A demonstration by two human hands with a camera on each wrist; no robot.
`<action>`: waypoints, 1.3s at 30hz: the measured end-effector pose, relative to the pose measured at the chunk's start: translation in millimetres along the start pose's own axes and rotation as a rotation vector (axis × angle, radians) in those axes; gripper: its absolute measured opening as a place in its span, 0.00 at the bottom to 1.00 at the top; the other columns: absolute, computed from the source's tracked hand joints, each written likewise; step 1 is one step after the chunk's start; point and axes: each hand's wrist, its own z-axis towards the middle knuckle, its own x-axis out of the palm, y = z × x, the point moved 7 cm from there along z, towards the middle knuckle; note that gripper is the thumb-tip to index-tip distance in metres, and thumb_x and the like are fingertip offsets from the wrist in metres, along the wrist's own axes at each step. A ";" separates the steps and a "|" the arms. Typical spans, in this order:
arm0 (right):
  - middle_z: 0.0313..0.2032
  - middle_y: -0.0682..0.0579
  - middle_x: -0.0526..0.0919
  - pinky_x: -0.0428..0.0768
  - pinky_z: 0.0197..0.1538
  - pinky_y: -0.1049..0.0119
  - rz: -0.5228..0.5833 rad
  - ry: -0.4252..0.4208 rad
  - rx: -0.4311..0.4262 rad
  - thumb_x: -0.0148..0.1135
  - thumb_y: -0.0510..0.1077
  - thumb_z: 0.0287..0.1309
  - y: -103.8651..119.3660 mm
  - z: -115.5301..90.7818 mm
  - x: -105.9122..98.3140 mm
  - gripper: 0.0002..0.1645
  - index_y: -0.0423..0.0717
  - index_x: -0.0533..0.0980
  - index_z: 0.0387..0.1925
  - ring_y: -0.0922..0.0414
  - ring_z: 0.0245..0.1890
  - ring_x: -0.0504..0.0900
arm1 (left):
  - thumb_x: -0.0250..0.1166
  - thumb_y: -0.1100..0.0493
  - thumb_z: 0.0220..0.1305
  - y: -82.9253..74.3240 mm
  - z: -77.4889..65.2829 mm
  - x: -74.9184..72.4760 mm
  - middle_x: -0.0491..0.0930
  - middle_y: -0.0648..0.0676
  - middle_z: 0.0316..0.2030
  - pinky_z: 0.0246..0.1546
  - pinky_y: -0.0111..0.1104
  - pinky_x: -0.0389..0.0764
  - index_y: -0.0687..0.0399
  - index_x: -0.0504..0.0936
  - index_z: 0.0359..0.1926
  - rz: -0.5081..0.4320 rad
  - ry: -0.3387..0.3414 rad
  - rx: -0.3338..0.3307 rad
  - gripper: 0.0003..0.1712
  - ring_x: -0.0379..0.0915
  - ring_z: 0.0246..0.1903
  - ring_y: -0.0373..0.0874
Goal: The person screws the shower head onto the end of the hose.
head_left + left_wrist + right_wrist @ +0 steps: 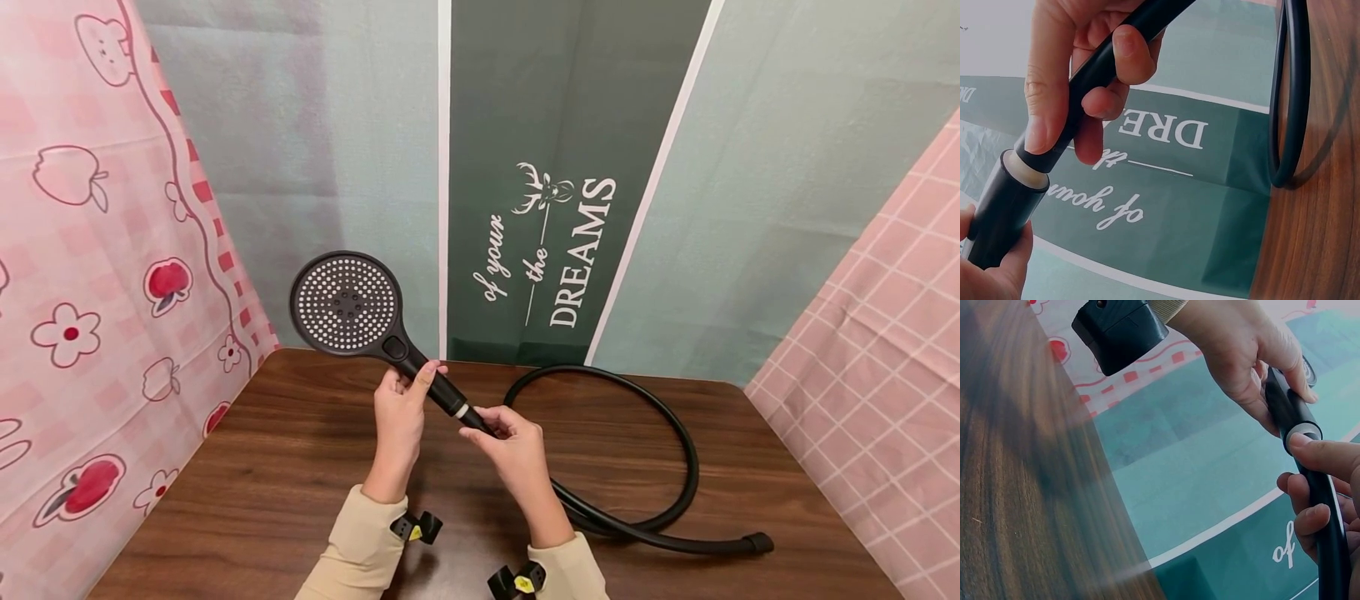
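Note:
A black handheld shower head (pixel 347 304) with a round face of pale nozzles is held up over the table, tilted to the upper left. My left hand (pixel 397 417) grips its handle (pixel 997 212), thumb along the upper side. My right hand (pixel 517 446) holds the end of a black shower hose (pixel 686 450) between thumb and fingers. That hose end is lined up with the bottom of the handle, and a white band (pixel 1025 172) shows between the two black parts. In the right wrist view, the right thumb (pixel 1300 440) lies right at this band.
The hose loops over the brown wooden table (pixel 300 467) on the right, its other end fitting (pixel 761 543) near the right edge. Behind the table hangs a green printed cloth (pixel 525 350). Pink patterned cloths (pixel 97 333) flank both sides.

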 end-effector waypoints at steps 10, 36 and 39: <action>0.26 0.45 0.86 0.71 0.26 0.73 -0.005 0.016 0.009 0.80 0.42 0.44 2.5 -0.6 0.3 0.14 0.47 0.87 0.37 0.63 0.23 0.76 | 0.65 0.60 0.67 -0.9 -0.4 -0.5 0.88 0.50 0.31 0.45 0.26 0.81 0.68 0.75 0.48 0.019 0.006 0.007 0.16 0.86 0.38 0.37; 0.32 0.45 0.88 0.78 0.33 0.72 -0.022 0.024 0.026 0.79 0.41 0.46 2.4 -0.2 2.2 0.15 0.45 0.84 0.37 0.64 0.30 0.81 | 0.66 0.59 0.67 -4.4 0.7 -0.4 0.89 0.52 0.32 0.45 0.26 0.80 0.64 0.76 0.47 0.030 0.009 -0.002 0.14 0.86 0.39 0.38; 0.31 0.45 0.88 0.77 0.31 0.72 -0.017 0.026 0.026 0.79 0.41 0.46 2.5 -0.5 2.0 0.14 0.45 0.85 0.37 0.64 0.28 0.81 | 0.65 0.59 0.68 -3.3 0.7 -1.0 0.89 0.52 0.32 0.46 0.26 0.80 0.64 0.76 0.48 0.028 0.012 -0.003 0.13 0.86 0.39 0.37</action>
